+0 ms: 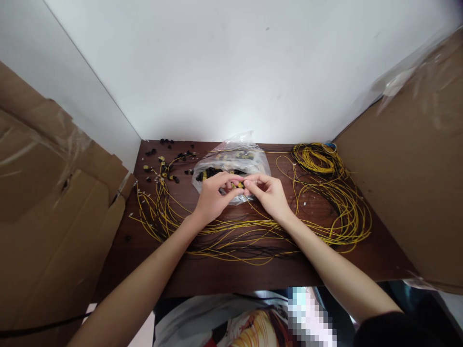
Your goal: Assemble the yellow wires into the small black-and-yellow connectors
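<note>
My left hand and my right hand meet over the front of a clear plastic bag. Between their fingertips is a small yellow and black connector, mostly covered by the fingers. A thin yellow wire runs down from it beneath my right hand. Black and yellow connectors lie inside the open bag. Under my wrists a long bundle of yellow and black wires stretches across the brown table.
Loose black and yellow connector pieces are scattered at the back left. A coil of yellow and black wire lies at the back right. Cardboard walls flank the brown table, with a white wall behind.
</note>
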The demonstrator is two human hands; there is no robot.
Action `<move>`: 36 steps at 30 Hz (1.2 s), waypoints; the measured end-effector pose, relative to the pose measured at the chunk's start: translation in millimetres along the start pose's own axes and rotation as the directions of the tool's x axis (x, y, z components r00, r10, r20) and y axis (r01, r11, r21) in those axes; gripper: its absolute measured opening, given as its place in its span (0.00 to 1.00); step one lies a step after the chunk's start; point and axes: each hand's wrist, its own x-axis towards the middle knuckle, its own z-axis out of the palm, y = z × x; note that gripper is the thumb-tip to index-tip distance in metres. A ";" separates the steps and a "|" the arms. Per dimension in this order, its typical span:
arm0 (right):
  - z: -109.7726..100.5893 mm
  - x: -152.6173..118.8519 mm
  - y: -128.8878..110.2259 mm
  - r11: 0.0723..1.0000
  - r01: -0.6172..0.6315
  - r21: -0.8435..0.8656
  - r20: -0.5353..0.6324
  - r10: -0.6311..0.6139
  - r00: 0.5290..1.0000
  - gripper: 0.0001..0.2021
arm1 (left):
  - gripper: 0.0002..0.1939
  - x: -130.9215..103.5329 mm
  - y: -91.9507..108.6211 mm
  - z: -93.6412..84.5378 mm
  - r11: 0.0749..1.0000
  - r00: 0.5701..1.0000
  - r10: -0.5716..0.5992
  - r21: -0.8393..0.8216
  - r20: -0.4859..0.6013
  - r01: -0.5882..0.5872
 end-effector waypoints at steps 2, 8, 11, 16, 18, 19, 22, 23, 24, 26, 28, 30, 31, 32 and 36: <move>-0.4 0.4 -0.6 1.000 -0.005 -0.002 0.008 0.005 1.000 0.14 | 0.10 0.0 0.0 0.0 1.000 1.000 0.009 0.001 -0.002 -0.009; -1.4 0.3 -2.4 0.999 0.000 -0.041 0.021 0.001 1.000 0.16 | 0.07 0.0 2.1 0.5 1.000 1.000 0.011 0.010 -0.025 -0.011; -1.6 -0.1 -2.7 0.999 -0.002 -0.054 0.020 0.003 1.000 0.16 | 0.06 0.0 3.3 0.5 1.000 0.999 0.007 0.015 -0.032 -0.006; -1.4 -0.2 -1.8 0.999 -0.001 -0.044 0.027 0.002 1.000 0.14 | 0.06 0.4 3.0 0.1 1.000 1.000 0.016 0.023 -0.025 -0.016; -1.1 -0.4 -1.4 0.999 0.006 -0.047 0.031 -0.004 0.999 0.14 | 0.06 0.5 2.8 0.0 1.000 1.000 0.016 0.020 -0.025 -0.015; -0.9 -0.5 -1.4 0.999 0.009 -0.049 0.032 -0.007 0.999 0.14 | 0.06 0.6 2.8 -0.1 1.000 1.000 0.015 0.017 -0.026 -0.014; -0.2 -0.8 -2.3 0.998 0.003 -0.057 0.031 -0.001 1.000 0.14 | 0.06 0.6 3.4 0.0 1.000 1.000 0.011 0.014 -0.027 -0.011; 0.0 -0.9 -2.9 0.998 0.000 -0.061 0.031 0.001 1.000 0.14 | 0.06 0.5 3.6 0.1 1.000 1.000 0.009 0.013 -0.028 -0.009; 0.2 -1.0 -3.4 0.998 0.001 -0.064 0.031 0.001 1.000 0.14 | 0.06 0.5 3.8 0.2 1.000 1.000 0.007 0.011 -0.028 -0.007; 0.6 -1.5 -4.3 0.997 0.010 -0.074 0.034 -0.008 0.999 0.14 | 0.06 0.4 3.8 0.4 1.000 1.000 0.003 0.002 -0.028 -0.003; 0.9 -2.3 -4.6 0.996 0.023 -0.089 0.041 -0.020 0.999 0.14 | 0.07 0.3 3.3 0.5 1.000 1.000 0.004 -0.006 -0.019 -0.004; 1.1 -3.1 -4.2 0.994 0.033 -0.106 0.055 -0.028 0.998 0.15 | 0.09 0.1 2.8 0.3 1.000 1.000 0.007 -0.013 0.002 -0.007; 1.0 -3.4 -3.9 0.992 0.038 -0.117 0.064 -0.031 0.997 0.15 | 0.11 0.1 2.6 0.1 1.000 1.000 0.010 -0.015 0.014 -0.010; 0.8 -3.6 -3.6 0.990 0.046 -0.133 0.073 -0.036 0.997 0.15 | 0.12 0.0 2.6 -0.1 1.000 1.000 0.013 -0.017 0.027 -0.013; -0.9 -3.7 -3.5 0.947 0.159 -0.278 0.054 -0.150 0.987 0.15 | 0.11 0.6 4.5 -1.0 0.999 0.999 0.019 -0.031 0.047 -0.017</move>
